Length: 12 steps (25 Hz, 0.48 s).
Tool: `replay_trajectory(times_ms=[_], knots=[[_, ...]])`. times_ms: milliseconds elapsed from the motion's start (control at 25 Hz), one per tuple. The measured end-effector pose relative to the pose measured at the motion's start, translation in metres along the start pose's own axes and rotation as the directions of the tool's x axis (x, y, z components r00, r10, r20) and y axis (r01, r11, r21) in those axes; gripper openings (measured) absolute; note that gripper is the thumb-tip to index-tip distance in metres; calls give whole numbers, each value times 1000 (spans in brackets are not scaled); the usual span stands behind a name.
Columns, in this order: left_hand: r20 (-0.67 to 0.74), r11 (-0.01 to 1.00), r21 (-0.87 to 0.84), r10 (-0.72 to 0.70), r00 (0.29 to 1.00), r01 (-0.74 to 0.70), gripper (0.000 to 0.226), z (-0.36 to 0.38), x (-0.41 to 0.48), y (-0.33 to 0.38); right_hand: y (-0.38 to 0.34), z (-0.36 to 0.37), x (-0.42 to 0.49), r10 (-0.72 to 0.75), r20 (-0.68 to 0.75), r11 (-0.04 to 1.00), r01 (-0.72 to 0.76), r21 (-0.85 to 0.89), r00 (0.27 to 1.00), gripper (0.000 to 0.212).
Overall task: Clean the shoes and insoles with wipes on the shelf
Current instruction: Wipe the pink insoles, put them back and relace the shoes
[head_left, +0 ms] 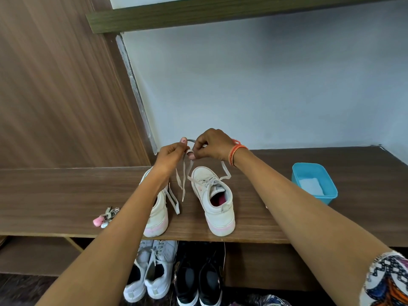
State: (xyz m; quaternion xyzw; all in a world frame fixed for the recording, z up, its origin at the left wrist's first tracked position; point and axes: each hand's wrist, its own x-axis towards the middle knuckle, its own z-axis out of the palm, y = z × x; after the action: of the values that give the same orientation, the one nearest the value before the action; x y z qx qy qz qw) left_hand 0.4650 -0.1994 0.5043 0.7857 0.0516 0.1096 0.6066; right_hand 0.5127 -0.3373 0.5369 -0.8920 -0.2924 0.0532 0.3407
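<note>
Two white shoes with pink-edged soles stand side by side on the wooden shelf (55,195), heels toward the front edge. The right shoe (217,204) shows a pink lining inside its opening; the left shoe (157,217) is partly hidden behind the left forearm. A pale lace (183,175) rises from the right shoe to both hands, which are held together above the toes. The left hand (171,154) has its fingers curled and pinches the lace near the top; the right hand (212,144) pinches the same lace just beside it, a small loop arching between them. The loose ends hang between the shoes. A second lace strip (173,202) lies against the left shoe. Orange threads (235,151) circle the right wrist.

To the right, apart from the shoes, a blue tub (329,198) holds a white wipe (311,186). A keychain (106,216) lies left. Below the shelf sit grey sneakers (152,268) and black sneakers (198,279).
</note>
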Motion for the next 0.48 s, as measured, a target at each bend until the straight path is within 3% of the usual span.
replay_trajectory(times_ms=[200, 480], knots=[[-59, 998, -53, -16, 998, 13, 34, -3, 1, -5, 5, 1, -2, 10, -110, 992, 5, 129, 994, 10], [175, 996, -37, -73, 982, 81, 33, 5, -2, -15, -3, -7, -3, 87, -216, 967, -30, 253, 973, 47]])
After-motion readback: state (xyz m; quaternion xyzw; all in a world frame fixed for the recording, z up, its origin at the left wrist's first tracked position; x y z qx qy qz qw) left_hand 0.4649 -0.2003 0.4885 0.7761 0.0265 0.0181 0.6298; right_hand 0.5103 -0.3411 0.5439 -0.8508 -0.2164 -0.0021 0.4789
